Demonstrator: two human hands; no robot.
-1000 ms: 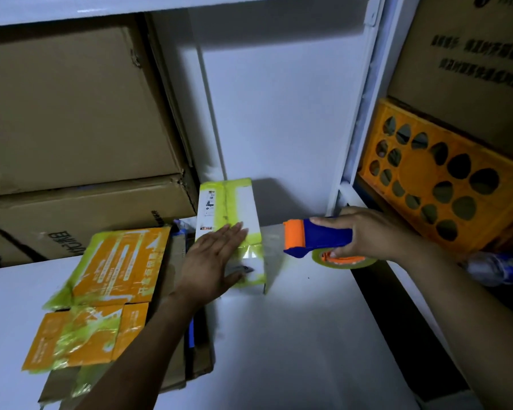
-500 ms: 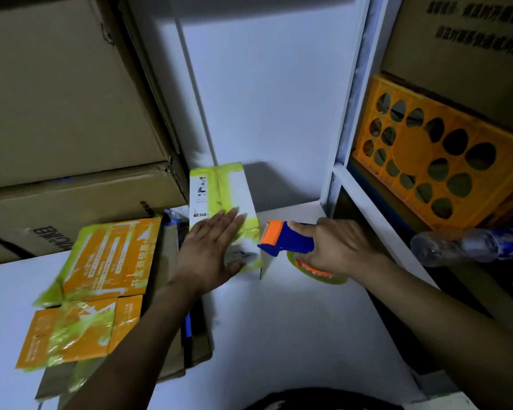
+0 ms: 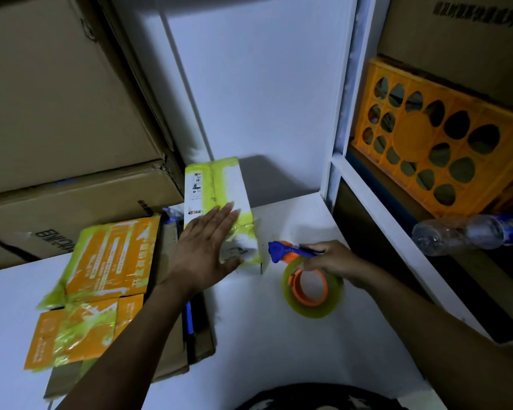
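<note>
The left hand (image 3: 203,255) lies flat with straight fingers, pressing on the near end of a small white cardboard box (image 3: 219,184) banded with yellow-green tape. The box stands on the white worktop (image 3: 279,350) and runs away from the fingertips toward the back wall. Just right of that hand, the right hand (image 3: 335,263) is curled round the handle of a blue tape dispenser (image 3: 279,252) with an orange hub and a roll of yellowish clear tape. Its blue head points at the box's right side, close but, as far as I can see, not touching.

The step looks to be sealing the box. To do it well, I'd keep the flat palm firm so the light box cannot skid, set the head square on the side wall, and pull steadily so the strip lies smooth. The tape by the left thumb looks crumpled and shiny, half covering a printed label. Whether a strip joins roll and box, I cannot tell. Left of the left hand lie flat orange packets (image 3: 110,261).
</note>
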